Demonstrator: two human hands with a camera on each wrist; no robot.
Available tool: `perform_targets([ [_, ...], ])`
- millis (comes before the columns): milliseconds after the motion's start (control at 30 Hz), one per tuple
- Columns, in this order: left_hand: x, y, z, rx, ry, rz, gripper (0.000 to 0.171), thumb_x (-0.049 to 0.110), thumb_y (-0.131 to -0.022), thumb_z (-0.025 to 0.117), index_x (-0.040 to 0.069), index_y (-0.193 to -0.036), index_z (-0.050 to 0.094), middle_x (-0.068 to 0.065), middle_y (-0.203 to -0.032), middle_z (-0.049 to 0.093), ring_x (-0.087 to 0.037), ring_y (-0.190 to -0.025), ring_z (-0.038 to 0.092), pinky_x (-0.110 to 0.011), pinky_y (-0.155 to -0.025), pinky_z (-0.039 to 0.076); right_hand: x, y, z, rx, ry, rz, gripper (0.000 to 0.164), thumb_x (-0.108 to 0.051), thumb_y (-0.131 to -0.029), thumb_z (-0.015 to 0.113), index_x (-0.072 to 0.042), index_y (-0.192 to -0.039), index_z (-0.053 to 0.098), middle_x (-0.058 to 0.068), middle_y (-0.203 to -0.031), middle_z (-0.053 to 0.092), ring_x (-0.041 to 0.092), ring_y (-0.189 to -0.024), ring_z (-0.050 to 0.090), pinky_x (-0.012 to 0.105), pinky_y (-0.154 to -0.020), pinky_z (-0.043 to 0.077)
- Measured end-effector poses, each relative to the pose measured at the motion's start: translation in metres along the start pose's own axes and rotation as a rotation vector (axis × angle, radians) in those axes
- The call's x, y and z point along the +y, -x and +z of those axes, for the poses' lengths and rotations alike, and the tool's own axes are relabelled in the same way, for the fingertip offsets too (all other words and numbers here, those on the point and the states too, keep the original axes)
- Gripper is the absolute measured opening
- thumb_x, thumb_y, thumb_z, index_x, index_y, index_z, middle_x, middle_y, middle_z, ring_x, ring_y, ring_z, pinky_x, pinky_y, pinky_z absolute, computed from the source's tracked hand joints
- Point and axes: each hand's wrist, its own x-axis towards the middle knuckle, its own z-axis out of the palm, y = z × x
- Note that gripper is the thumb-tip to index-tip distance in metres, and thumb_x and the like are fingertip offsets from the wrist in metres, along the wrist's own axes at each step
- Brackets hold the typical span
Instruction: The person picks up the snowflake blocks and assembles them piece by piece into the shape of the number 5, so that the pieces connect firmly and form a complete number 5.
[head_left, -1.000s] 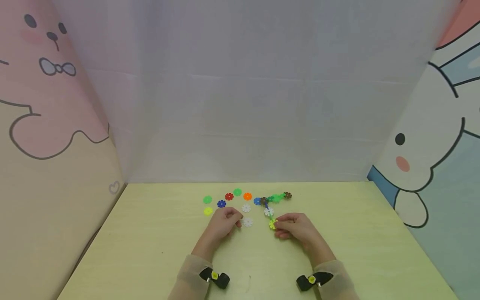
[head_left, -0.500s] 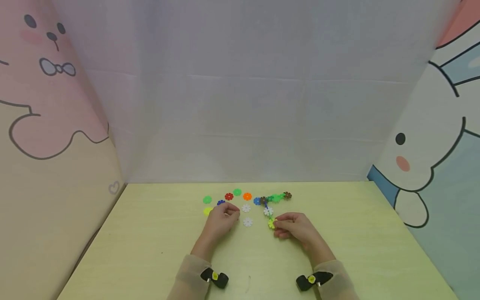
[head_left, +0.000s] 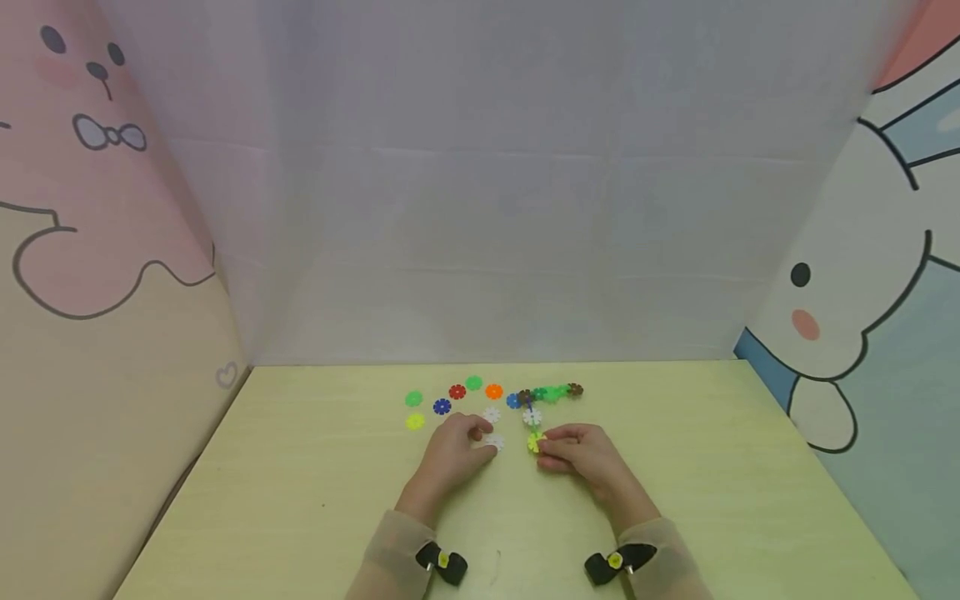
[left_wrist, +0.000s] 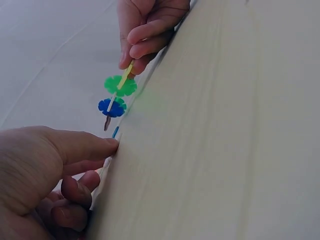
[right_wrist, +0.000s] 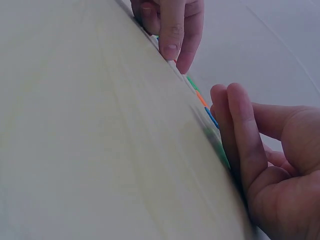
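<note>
My right hand [head_left: 581, 454] pinches a yellow snowflake disc [head_left: 534, 443], the near end of a chain of interlocking plastic discs. Beyond it in the chain come a green disc [left_wrist: 120, 86], a white disc [head_left: 532, 417], a blue disc [left_wrist: 112, 107] and a brown disc [head_left: 525, 397]. From there the chain bends right through green discs [head_left: 553, 394] to another brown disc [head_left: 575, 389]. My left hand [head_left: 453, 454] is at a loose white disc [head_left: 496, 442] lying on the table, thumb and fingertips at its edge, partly covering it.
Loose discs lie behind and left of my left hand: yellow [head_left: 415, 422], dark blue [head_left: 442, 406], red [head_left: 457, 391], orange [head_left: 493, 391], two green ones, and another white disc [head_left: 491, 414]. A light blue disc [head_left: 513, 401] is beside the chain's bend. A pale wall stands behind the table [head_left: 300, 500].
My left hand drew back slightly, then moved right and down to the nearer loose white disc. My right hand has shifted a little left with the yellow disc and the chain's near end.
</note>
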Motion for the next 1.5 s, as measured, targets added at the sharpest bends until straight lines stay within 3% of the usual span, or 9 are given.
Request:
perform_targets([
  [133, 0.0, 0.0, 0.0, -0.014, 0.008, 0.004, 0.02, 0.02, -0.093, 0.087, 0.013, -0.11, 0.079, 0.003, -0.095, 0.064, -0.016, -0.087, 0.057, -0.037, -0.082, 0.052, 0.0, 0.0, 0.002, 0.017, -0.019, 0.001, 0.033, 0.003, -0.102, 0.072, 0.02, -0.128, 0.061, 0.021, -0.106, 0.08, 0.023, -0.088, 0.082, 0.034, -0.084, 0.065],
  [433, 0.012, 0.005, 0.0, -0.123, 0.099, -0.002, 0.017, 0.024, -0.1, 0.078, 0.015, -0.101, 0.064, 0.002, -0.082, 0.062, -0.015, -0.075, 0.056, -0.03, -0.067, 0.047, 0.001, -0.003, 0.004, 0.029, -0.061, -0.012, 0.028, 0.003, -0.102, 0.072, 0.019, -0.123, 0.063, 0.017, -0.1, 0.078, 0.021, -0.086, 0.08, 0.033, -0.082, 0.065],
  [667, 0.018, 0.005, 0.007, -0.13, 0.159, 0.001, 0.019, 0.031, -0.102, 0.078, 0.017, -0.096, 0.065, 0.004, -0.079, 0.064, -0.013, -0.071, 0.056, -0.028, -0.066, 0.048, 0.003, -0.004, 0.004, 0.028, -0.048, -0.02, 0.023, -0.004, -0.105, 0.071, 0.015, -0.119, 0.069, 0.017, -0.1, 0.079, 0.022, -0.085, 0.08, 0.032, -0.081, 0.065],
  [933, 0.035, 0.009, 0.012, -0.175, 0.311, 0.003, 0.014, 0.024, -0.101, 0.077, 0.014, -0.1, 0.067, 0.002, -0.074, 0.065, -0.012, -0.057, 0.055, -0.027, -0.055, 0.047, 0.002, -0.005, 0.003, 0.012, -0.014, -0.023, 0.03, -0.007, -0.106, 0.07, 0.016, -0.125, 0.066, 0.017, -0.101, 0.08, 0.02, -0.083, 0.08, 0.03, -0.077, 0.065],
  [1100, 0.041, 0.01, 0.018, -0.164, 0.285, 0.005, 0.009, 0.021, -0.1, 0.076, 0.015, -0.099, 0.07, 0.005, -0.073, 0.065, -0.01, -0.058, 0.055, -0.025, -0.055, 0.045, 0.002, -0.006, 0.002, -0.009, -0.034, -0.031, 0.036, -0.004, -0.104, 0.071, 0.016, -0.133, 0.064, 0.015, -0.1, 0.08, 0.019, -0.083, 0.08, 0.029, -0.075, 0.065],
  [1500, 0.031, 0.009, 0.027, -0.135, 0.295, -0.011, 0.012, 0.021, -0.099, 0.077, 0.015, -0.093, 0.07, 0.005, -0.073, 0.069, -0.011, -0.054, 0.058, -0.027, -0.054, 0.047, 0.004, -0.008, 0.0, -0.022, -0.038, -0.041, 0.035, -0.001, -0.102, 0.073, 0.015, -0.131, 0.063, 0.015, -0.099, 0.081, 0.02, -0.082, 0.08, 0.029, -0.074, 0.065],
])
